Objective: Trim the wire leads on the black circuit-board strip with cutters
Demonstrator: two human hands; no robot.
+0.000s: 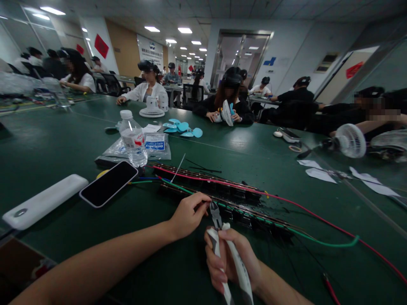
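Note:
My right hand grips white-handled cutting pliers, whose dark jaws point up at the near black terminal strip. My left hand pinches something small on that strip, right beside the plier jaws. A green wire runs along the near strip and off to the right. A second black strip lies behind it, with a red wire along it. A white cable tie sticks up at the strips' left end.
A phone lies face up at left, next to a white bar-shaped case. A water bottle stands on plastic bags. A small fan and paper scraps sit at right. Other people work across the green table.

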